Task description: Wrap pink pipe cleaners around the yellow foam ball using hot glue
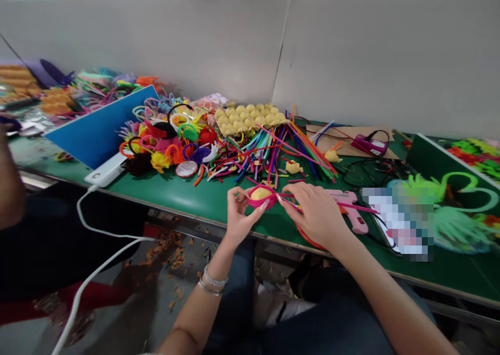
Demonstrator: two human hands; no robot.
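Observation:
Over the table's front edge, my left hand (242, 211) holds a small yellow egg-carton cup (261, 193) wrapped round with pink pipe cleaner (255, 203). The thumb and fingers close on its left and lower sides. My right hand (312, 209) pinches the pink pipe cleaner at the cup's right side, and a long pink end (361, 208) sticks out to the right past the hand. A pink glue gun (356, 217) lies just beyond my right hand. Below that hand an orange-red strand (308, 237) shows in part.
Pipe cleaners (273, 151) fan out behind my hands, below a yellow egg-carton tray (250, 118). Finished colourful pieces (167, 141) pile up by a blue divider (105, 125). A white power strip (107, 170) trails its cable off the edge. Another person's arm (10, 183) is at far left.

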